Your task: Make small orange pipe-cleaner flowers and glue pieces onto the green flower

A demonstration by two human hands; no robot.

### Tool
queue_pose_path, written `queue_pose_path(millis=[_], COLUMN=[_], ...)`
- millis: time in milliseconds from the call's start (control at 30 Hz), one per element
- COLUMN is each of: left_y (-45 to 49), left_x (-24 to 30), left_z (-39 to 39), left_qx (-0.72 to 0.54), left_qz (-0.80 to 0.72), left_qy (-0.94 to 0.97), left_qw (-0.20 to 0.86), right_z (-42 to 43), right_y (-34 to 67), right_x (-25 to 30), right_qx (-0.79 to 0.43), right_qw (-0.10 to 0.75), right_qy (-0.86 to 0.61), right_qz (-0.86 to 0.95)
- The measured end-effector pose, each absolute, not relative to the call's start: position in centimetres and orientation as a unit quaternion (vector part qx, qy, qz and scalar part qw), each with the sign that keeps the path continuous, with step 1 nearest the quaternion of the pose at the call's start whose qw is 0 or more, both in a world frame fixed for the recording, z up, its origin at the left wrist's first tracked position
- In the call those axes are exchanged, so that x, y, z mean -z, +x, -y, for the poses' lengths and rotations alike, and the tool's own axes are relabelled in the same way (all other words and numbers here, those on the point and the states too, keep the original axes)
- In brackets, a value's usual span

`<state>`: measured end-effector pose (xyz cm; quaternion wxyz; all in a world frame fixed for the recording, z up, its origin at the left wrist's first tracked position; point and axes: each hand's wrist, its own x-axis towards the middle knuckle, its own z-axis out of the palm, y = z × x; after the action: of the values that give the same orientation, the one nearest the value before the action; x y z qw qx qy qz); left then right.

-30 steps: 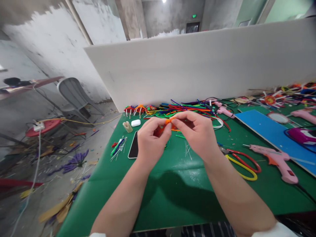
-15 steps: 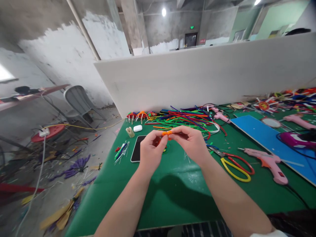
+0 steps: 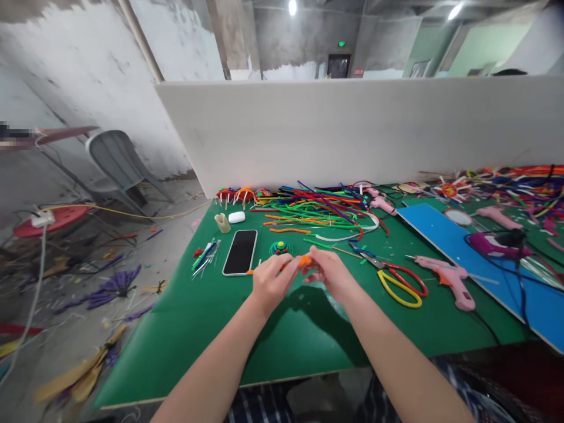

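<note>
My left hand (image 3: 273, 277) pinches an orange pipe cleaner (image 3: 305, 261), bunched or coiled at the fingertips. An orange end pokes out to the left of that hand, over the phone's lower edge. My right hand (image 3: 330, 271) holds the same orange piece from the other side, its lower fingers loosely curled. Just behind the hands lies a small round coil (image 3: 281, 247) in green, red and yellow. Loose pipe cleaners (image 3: 317, 205) in many colours are heaped farther back. The fingers partly hide the orange piece, so its exact shape cannot be made out.
Left on the green table (image 3: 211, 335) are a phone (image 3: 240, 252), a white case (image 3: 237, 217) and a beige holder (image 3: 222, 222). Rightward lie red-and-yellow-handled scissors (image 3: 399, 285), a pink glue gun (image 3: 449, 276) and a blue board (image 3: 484, 258). A white partition (image 3: 352, 135) stands behind.
Both hands have come lower and nearer, still on the orange pipe cleaner. My right fingers have shifted and loosened somewhat. The round coil now shows behind the hands. The view has tilted slightly.
</note>
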<state>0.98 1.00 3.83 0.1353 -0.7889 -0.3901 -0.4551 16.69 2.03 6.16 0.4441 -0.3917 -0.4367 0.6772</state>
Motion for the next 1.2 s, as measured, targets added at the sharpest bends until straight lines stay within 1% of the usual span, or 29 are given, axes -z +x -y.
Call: queue_pose_path(millis=[100,167,200,267,367,467,500,567,700,800,900,967,1100,1200], left_y=[1.5,2.1,2.5,3.2,4.2,4.8,4.9,5.1,5.3,5.2,5.2,5.2,5.1,5.1], left_x=[-2.5,-2.0,-1.8,-1.5,-1.5,-1.8,-1.9,-2.1,-2.3,-2.2,-2.0,-1.9,-1.6,-1.7], left_z=[-1.1,-1.1,-1.1,-1.1,-0.8,-0.6,-0.5,-0.5,-0.3,-0.2,-0.2,-0.2,-0.3,-0.5], left_qx=[0.411,0.409,0.413,0.419,0.409,0.39,0.387,0.389,0.398,0.388,0.369,0.359,0.357,0.371], left_qz=[0.363,0.364,0.372,0.403,0.465,0.487,0.485,0.484,0.486,0.496,0.518,0.529,0.524,0.519], left_qy=[-0.823,-0.829,-0.828,-0.813,-0.748,-0.648,-0.618,-0.575,-0.552,-0.562,-0.58,-0.585,-0.581,-0.556], left_qw=[0.15,0.11,0.074,-0.032,-0.239,-0.437,-0.483,-0.533,-0.549,-0.536,-0.509,-0.498,-0.51,-0.533], right_z=[-2.0,-2.2,-2.3,-2.5,-2.8,-2.8,-2.7,-2.5,-2.1,-2.0,-1.9,-1.7,-1.3,-1.4], right_y=[18.0,18.9,19.4,20.2,20.9,21.2,21.2,21.2,21.5,21.8,21.8,21.6,21.0,21.0], right_x=[-5.0,-4.4,-4.2,-3.9,-3.6,-3.5,-3.6,-3.6,-3.6,-3.4,-3.2,-2.9,-2.4,-2.3], right_qx=[-0.714,-0.713,-0.704,-0.669,-0.604,-0.555,-0.543,-0.537,-0.577,-0.575,-0.534,-0.485,-0.39,-0.416], right_qw=[0.414,0.405,0.401,0.402,0.408,0.409,0.41,0.411,0.399,0.381,0.369,0.372,0.376,0.387], right_qy=[-0.373,-0.382,-0.393,-0.421,-0.454,-0.465,-0.464,-0.457,-0.432,-0.426,-0.435,-0.451,-0.467,-0.466], right_qz=[0.424,0.426,0.434,0.462,0.511,0.555,0.567,0.578,0.566,0.586,0.624,0.65,0.699,0.678])
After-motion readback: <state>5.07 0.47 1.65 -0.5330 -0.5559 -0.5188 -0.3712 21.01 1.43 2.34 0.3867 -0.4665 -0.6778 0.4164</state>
